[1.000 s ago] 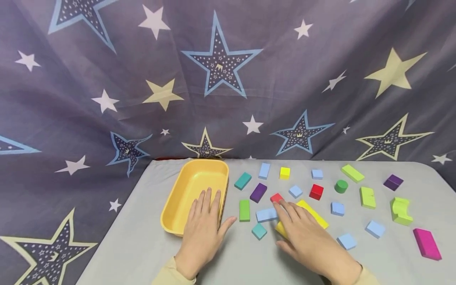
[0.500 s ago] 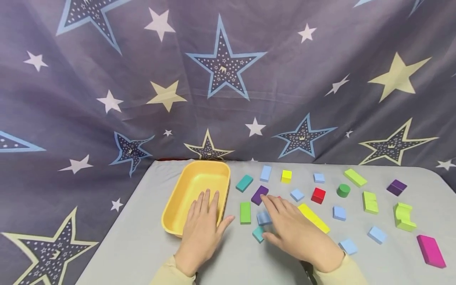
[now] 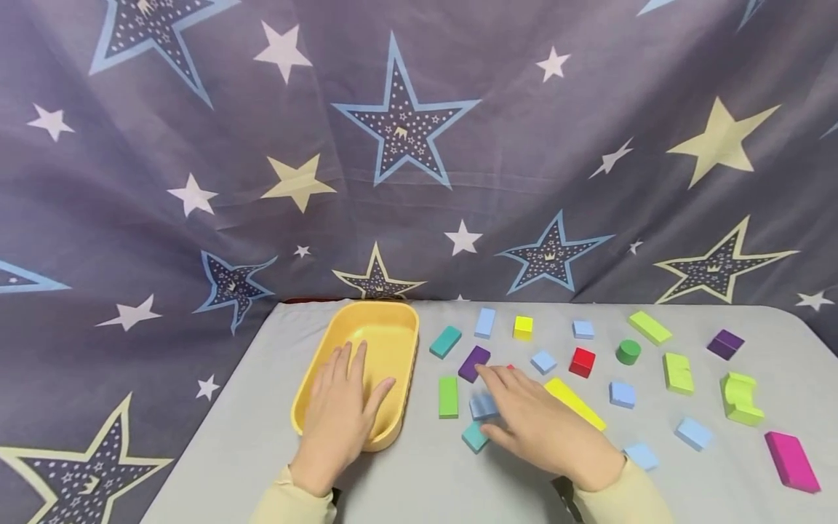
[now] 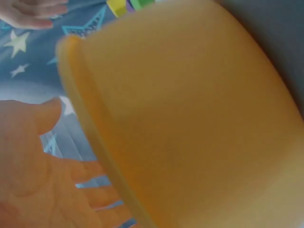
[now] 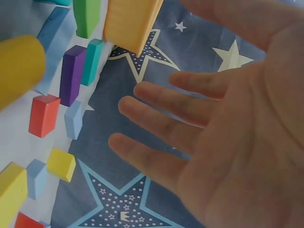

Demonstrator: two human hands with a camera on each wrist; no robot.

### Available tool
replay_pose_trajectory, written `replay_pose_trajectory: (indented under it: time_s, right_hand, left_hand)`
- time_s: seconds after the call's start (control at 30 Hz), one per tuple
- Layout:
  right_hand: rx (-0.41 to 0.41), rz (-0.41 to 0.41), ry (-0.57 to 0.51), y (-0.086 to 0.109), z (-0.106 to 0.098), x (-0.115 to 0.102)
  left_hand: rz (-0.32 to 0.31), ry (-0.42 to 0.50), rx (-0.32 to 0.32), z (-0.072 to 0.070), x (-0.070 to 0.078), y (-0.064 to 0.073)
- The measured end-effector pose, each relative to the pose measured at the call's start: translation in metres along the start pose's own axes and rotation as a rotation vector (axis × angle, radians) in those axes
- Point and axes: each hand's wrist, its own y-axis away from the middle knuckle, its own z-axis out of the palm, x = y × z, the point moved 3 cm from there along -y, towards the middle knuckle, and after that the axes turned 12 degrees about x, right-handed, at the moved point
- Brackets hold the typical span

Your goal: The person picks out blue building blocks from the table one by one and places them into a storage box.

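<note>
My left hand (image 3: 337, 411) is held over the near part of a yellow plastic basin (image 3: 407, 407), fingers extended and thumb spread, gripping nothing. In the left wrist view that hand stands beside the basin's rim (image 4: 95, 137). With fingers extended and nothing in it, my right hand (image 3: 543, 422) hovers above the blocks. It partly covers a light blue block (image 3: 483, 406), a red block (image 3: 511, 367) and a long yellow block (image 3: 576, 404). Near its fingertips lie a purple block (image 3: 474, 363) and a teal block (image 3: 474, 437). The right wrist view shows its bare palm (image 5: 237, 142).
Loose blocks spread over the grey tabletop (image 3: 406, 495), among them a green block (image 3: 448, 397), a red cube (image 3: 582, 362), a green cylinder (image 3: 628, 352), a lime arch block (image 3: 741, 399) and a magenta block (image 3: 792, 461). A star-patterned curtain (image 3: 419, 218) hangs behind.
My right hand has shifted left, off the long yellow block and over the light blue one. The left hand has moved left, further over the basin. The blocks stay where they were.
</note>
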Motion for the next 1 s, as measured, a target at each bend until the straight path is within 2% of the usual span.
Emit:
replay_pose_trajectory:
  time_s: [0.13, 0.37, 0.6, 0.9, 1.0]
  right_hand:
    - [0.016, -0.046, 0.020, -0.003, 0.004, 0.001]
    - [0.063, -0.094, 0.088, -0.009, 0.011, 0.005]
    - [0.092, -0.085, 0.124, -0.012, 0.019, 0.010]
    - [0.056, -0.069, 0.110, -0.014, 0.033, 0.020]
    - [0.023, -0.032, 0.110, -0.015, 0.037, 0.022]
  left_hand:
    - [-0.010, -0.013, 0.025, -0.006, -0.015, -0.001]
    - [0.000, -0.001, 0.109, -0.014, -0.029, -0.008]
    - [-0.048, -0.023, 0.090, -0.011, -0.042, -0.008]
    - [-0.063, -0.018, 0.102, -0.007, -0.061, -0.008]
    - [-0.080, -0.031, 0.076, -0.005, -0.067, -0.009]
